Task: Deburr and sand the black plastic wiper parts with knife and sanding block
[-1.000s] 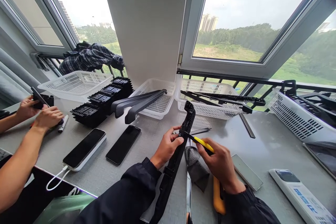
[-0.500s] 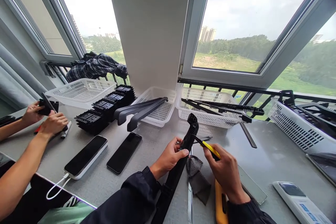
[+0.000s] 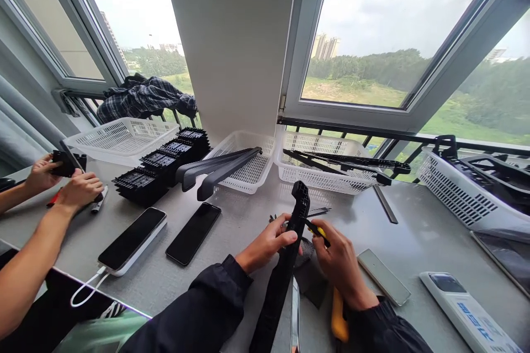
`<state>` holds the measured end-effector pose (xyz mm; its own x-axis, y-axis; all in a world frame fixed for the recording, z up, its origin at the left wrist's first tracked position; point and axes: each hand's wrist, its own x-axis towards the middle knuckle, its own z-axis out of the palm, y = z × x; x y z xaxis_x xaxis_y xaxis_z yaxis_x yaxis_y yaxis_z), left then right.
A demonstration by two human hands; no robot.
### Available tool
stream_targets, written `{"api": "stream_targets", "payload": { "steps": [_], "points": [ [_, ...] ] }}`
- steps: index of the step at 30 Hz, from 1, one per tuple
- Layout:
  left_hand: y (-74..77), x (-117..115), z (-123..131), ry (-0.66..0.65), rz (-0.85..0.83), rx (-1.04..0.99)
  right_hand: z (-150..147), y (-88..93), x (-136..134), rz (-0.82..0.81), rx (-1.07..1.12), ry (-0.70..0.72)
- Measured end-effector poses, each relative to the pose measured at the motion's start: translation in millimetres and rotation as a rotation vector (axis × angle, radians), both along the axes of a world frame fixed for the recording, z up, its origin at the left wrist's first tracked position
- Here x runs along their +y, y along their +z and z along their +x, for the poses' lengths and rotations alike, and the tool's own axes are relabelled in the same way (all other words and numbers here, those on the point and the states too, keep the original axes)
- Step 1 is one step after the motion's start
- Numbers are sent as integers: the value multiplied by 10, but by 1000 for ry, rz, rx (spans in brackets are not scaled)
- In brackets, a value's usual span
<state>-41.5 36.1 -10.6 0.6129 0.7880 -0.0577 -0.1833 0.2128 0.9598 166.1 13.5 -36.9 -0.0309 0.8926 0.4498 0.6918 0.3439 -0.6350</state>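
My left hand (image 3: 269,242) is closed round a long black plastic wiper-arm part (image 3: 290,248) that rises from my lap to a hooked end above the grey table. My right hand (image 3: 337,262) grips a yellow-and-black tool (image 3: 318,230) whose tip meets the part just below the hook. A dark grey cloth (image 3: 308,281) lies under both hands. A yellow-handled tool (image 3: 338,317) and a shiny metal strip (image 3: 295,309) lie by my right wrist.
Two phones (image 3: 192,233) (image 3: 131,238) lie to the left. Stacked black parts (image 3: 163,162) and white baskets (image 3: 321,168) (image 3: 246,162) (image 3: 120,135) stand behind, one more (image 3: 464,193) at right. A remote (image 3: 467,306) and a grey slab (image 3: 383,276) lie right. Another person's hands (image 3: 78,190) hold a black piece at far left.
My right hand has drawn in closer to the black part, so less of the yellow tool shows. The view has shifted slightly. The other person's hands stay in place.
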Motion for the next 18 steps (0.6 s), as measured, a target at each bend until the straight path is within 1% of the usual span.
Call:
{"api": "stream_targets", "payload": {
  "steps": [5, 9, 14, 18],
  "points": [
    [16, -16, 20, 71, 17, 13, -6, 58, -30, -20, -28, 61],
    [24, -19, 31, 78, 33, 46, -1, 101, -57, -26, -75, 42],
    [5, -12, 57, 146, 77, 59, -1, 96, -66, -4, -139, 48],
    [18, -12, 72, 182, 134, 75, 6, 83, -65, 22, -180, 50]
  ]
}}
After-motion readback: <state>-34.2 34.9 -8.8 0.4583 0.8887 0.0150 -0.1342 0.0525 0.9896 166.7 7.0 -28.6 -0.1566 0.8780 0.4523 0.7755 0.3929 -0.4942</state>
